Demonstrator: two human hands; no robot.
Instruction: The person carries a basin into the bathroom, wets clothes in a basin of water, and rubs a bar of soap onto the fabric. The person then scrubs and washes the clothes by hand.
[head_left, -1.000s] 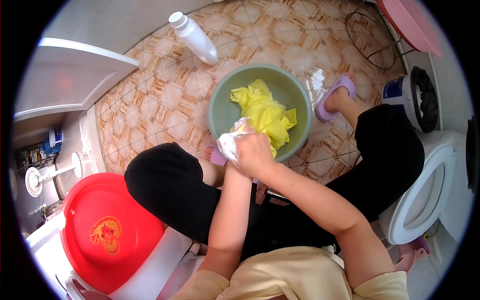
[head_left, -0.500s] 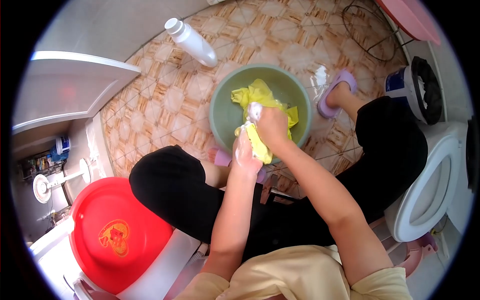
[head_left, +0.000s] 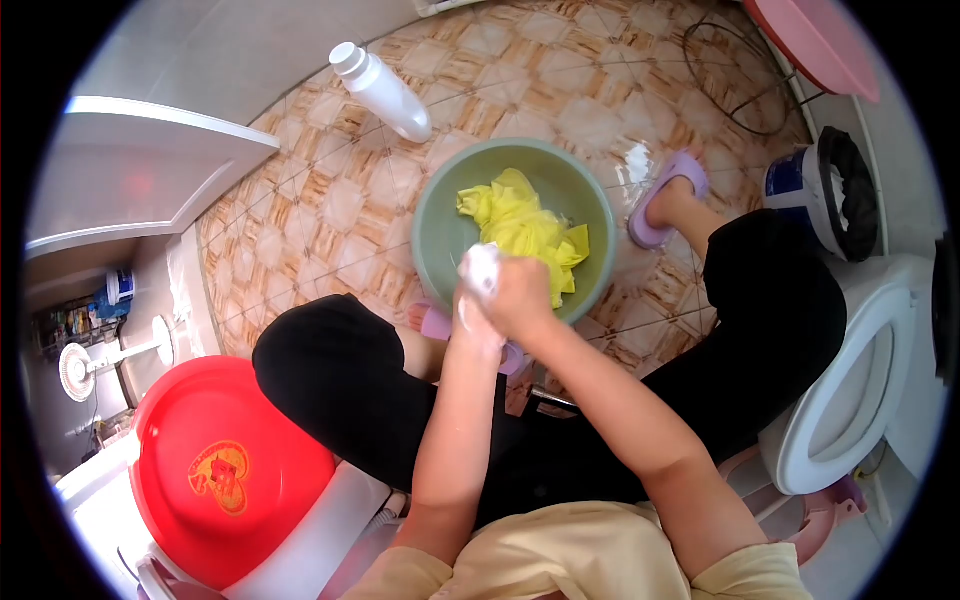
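A green plastic basin (head_left: 436, 175) stands on the floor between my feet, with a wet, crumpled yellow cloth (head_left: 535, 235) inside. Over the basin's near rim, my left hand (head_left: 472, 305) and my right hand (head_left: 522, 297) are pressed together, both closed. White suds (head_left: 483, 270) cover the fingers and streak down the left wrist. The bunched cloth runs up to the right hand; the portion gripped between the hands is hidden by the fingers and foam.
A white bottle (head_left: 385, 95) lies beyond the basin to the left. At left sits a red basin (head_left: 240, 510). On the right are a toilet (head_left: 795, 455), a lined bucket (head_left: 800, 190) and a pink basin (head_left: 815, 45). Purple slippers (head_left: 655, 225) are on my feet.
My hands have drawn back toward me and closed together. The yellow strip that showed across the left palm is now out of sight, and more cloth lies visible in the basin.
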